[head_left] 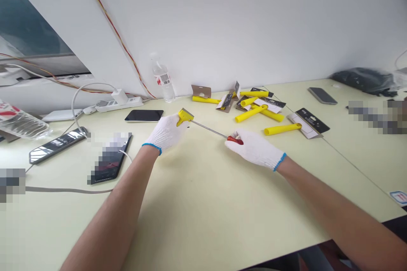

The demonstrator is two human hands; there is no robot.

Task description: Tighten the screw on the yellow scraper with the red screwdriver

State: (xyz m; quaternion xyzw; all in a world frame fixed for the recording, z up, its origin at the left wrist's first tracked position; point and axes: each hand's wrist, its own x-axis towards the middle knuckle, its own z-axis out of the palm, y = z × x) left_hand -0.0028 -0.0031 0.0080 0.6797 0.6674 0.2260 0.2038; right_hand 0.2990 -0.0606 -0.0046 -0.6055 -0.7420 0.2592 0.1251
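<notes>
Head view: white-gloved left hand grips a small yellow plastic scraper head; right hand pinches the red-handled steel screwdriver driven into it. Both look light and rigid, best held by body and handle.

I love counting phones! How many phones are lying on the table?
4. One black phone by the power strip, one at the far left, one with a cable near the left arm, and one far right. More may be hidden.

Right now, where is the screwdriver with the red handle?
In the head view, the screwdriver is mid-table: its red handle is in the right hand, its tip at the yellow scraper held by the left hand.
</notes>
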